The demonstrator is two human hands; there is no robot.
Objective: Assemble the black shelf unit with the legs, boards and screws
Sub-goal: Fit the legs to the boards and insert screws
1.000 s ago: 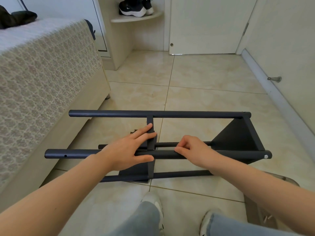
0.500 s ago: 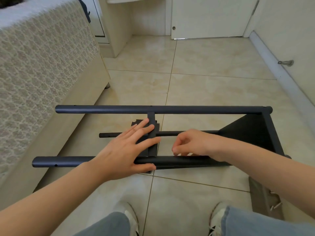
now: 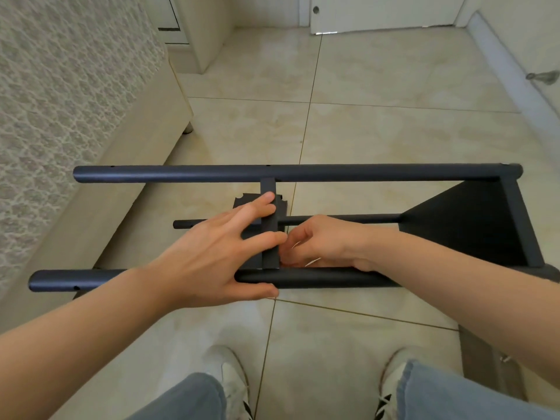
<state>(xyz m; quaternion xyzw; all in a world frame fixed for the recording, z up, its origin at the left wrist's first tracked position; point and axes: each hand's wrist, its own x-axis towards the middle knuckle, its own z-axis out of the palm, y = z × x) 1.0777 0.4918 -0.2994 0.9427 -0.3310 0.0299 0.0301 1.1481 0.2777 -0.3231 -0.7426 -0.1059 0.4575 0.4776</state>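
Observation:
The black shelf unit lies on its side on the tiled floor. Its far leg (image 3: 181, 174) and near leg (image 3: 318, 278) run left to right, and a thinner leg (image 3: 333, 219) shows lower between them. A triangular end board (image 3: 469, 225) closes the right end. A middle board (image 3: 269, 259) stands edge-up between the legs. My left hand (image 3: 212, 253) spreads its fingers over that board, thumb against the near leg. My right hand (image 3: 327, 241) is curled at the joint of board and near leg, pinching a small silvery part, mostly hidden.
A bed with a patterned cover (image 3: 60, 101) runs along the left, close to the shelf's left ends. A grey box (image 3: 491, 368) with small hardware sits on the floor at lower right. My shoes (image 3: 233, 377) stand just in front. A closed door (image 3: 378, 10) is at the far end.
My right hand slid left along the near leg to the middle board's joint and curled tighter. My left hand kept its place on the board. The view tilted down.

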